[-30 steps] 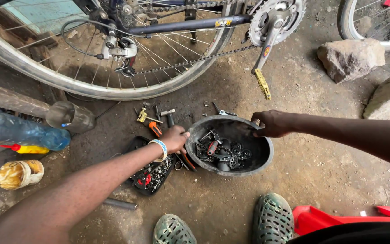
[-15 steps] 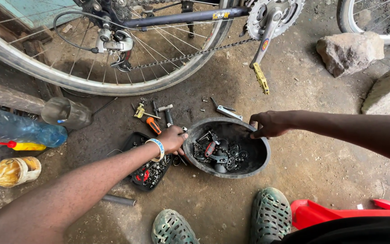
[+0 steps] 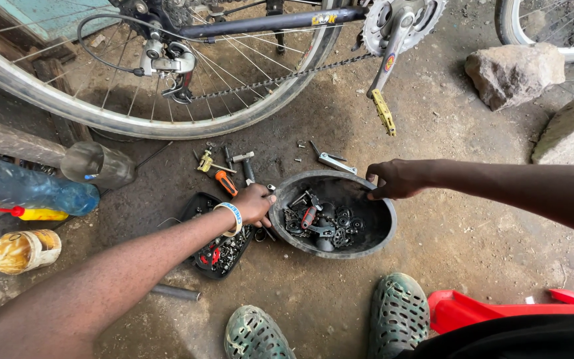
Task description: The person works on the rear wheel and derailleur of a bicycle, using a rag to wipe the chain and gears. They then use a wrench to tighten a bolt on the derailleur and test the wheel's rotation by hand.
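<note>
At the bottom of the frame two green perforated clogs stand on the dirt floor, with the edge of a red plastic seat at the lower right. Just above them, in the middle, sits a round black bowl holding small metal bicycle parts: nuts, sprockets, and one piece with a red handle.

The left hand, with a light blue wristband, rests its curled fingers against the bowl's left rim. The right hand comes in from the right and grips the upper right rim, fingers folded over the edge; whether either hand pinches a part besides the rim is hard to tell from this angle.

Left of the bowl and touching the left wrist's side lies a flat black tray of small hardware. At the left edge are a yellow tin, a blue plastic bottle and a clear jar. Above the bowl, loose tools lie scattered, among them an orange-handled screwdriver.

Farther up, a bicycle wheel with derailleur, chain and a yellow pedal spans the top, and a grey rock sits at the upper right.
</note>
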